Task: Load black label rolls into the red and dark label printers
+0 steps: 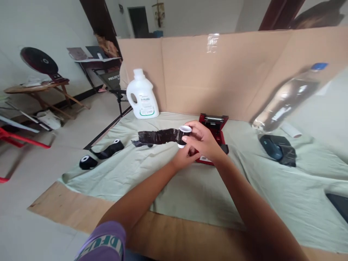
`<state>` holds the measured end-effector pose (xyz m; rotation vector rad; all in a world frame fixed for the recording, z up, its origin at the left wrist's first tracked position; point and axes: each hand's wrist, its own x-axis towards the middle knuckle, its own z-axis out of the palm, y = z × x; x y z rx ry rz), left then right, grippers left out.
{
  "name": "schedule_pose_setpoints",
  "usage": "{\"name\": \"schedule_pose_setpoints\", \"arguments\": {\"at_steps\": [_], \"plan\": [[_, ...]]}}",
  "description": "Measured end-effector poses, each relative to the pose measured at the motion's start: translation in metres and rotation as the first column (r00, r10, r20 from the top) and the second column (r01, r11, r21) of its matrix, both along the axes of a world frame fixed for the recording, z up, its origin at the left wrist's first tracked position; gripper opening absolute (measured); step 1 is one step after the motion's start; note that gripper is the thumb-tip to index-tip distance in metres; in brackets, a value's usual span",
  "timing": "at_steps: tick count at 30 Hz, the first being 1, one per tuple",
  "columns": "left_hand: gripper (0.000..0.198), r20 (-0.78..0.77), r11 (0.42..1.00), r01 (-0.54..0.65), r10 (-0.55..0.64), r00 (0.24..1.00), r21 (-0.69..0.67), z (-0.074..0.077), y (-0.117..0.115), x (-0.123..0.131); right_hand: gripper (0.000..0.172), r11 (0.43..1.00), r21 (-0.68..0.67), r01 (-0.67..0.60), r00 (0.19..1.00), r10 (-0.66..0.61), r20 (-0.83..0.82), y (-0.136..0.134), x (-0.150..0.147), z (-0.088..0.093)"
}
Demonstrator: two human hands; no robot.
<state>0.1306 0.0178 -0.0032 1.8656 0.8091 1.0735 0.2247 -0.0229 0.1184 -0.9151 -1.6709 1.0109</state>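
My right hand [204, 140] grips a white spool [185, 128] wound with shiny black film, its fingers and thumb closed round the side. From the spool a loose strip of black film [159, 137] stretches out to the left above the cloth. Just below, my left hand [182, 158] is curled close against the spool's lower end and my right hand; its fingertips are partly hidden. Behind both hands stands a red and black case [216, 121] with its lid raised, partly covered by my right hand.
Two black rolls [88, 162] joined by film lie on the left of the green cloth [206, 195]. A white jug [143, 96] stands before a cardboard panel [206, 76]. To the right are a large clear bottle [288, 99], a dark mouse-shaped object [273, 149] and a paper tube [290, 129].
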Motion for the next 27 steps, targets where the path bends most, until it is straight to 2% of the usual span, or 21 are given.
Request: {"name": "schedule_pose_setpoints", "arguments": {"at_steps": [3,5,8,11,14,17,21,24,27], "plan": [[0.041,-0.024,0.997,0.058,-0.057,0.998,0.046,-0.005,0.002,-0.018,0.022,0.999,0.018,0.029,0.999,-0.029,0.034,0.004,0.032,0.011],[0.045,-0.011,0.996,0.071,-0.070,0.997,0.057,-0.008,0.003,-0.022,0.019,0.996,0.062,0.072,0.994,-0.077,0.083,0.007,0.053,0.015],[0.044,-0.002,0.997,0.069,-0.069,0.998,0.036,-0.011,0.003,-0.019,0.018,0.986,0.092,0.141,0.976,-0.154,0.156,0.013,0.080,0.012],[0.044,-0.008,0.998,0.064,-0.063,0.998,0.016,-0.015,0.003,-0.018,0.015,0.978,0.056,0.203,0.957,-0.210,0.200,0.019,0.098,0.002],[0.045,0.003,0.998,0.067,-0.067,0.998,0.009,-0.019,0.005,-0.018,0.016,0.972,0.014,0.235,0.955,-0.234,0.180,0.027,0.102,-0.009],[0.045,0.005,0.998,0.065,-0.065,0.998,-0.001,-0.021,0.006,-0.019,0.017,0.969,0.040,0.242,0.961,-0.245,0.124,0.035,0.092,-0.022],[0.046,0.008,0.998,0.068,-0.069,0.998,0.009,-0.022,0.007,-0.019,0.017,0.958,0.067,0.278,0.923,-0.286,0.259,0.042,0.077,-0.037],[0.045,0.006,0.998,0.068,-0.068,0.998,0.009,-0.023,0.007,-0.019,0.016,0.958,0.092,0.272,0.893,-0.287,0.348,0.042,0.077,-0.040],[0.045,-0.007,0.998,0.057,-0.057,0.998,0.005,-0.022,0.006,-0.019,0.022,0.957,0.138,0.255,0.882,-0.288,0.373,0.040,0.087,-0.035]]}}
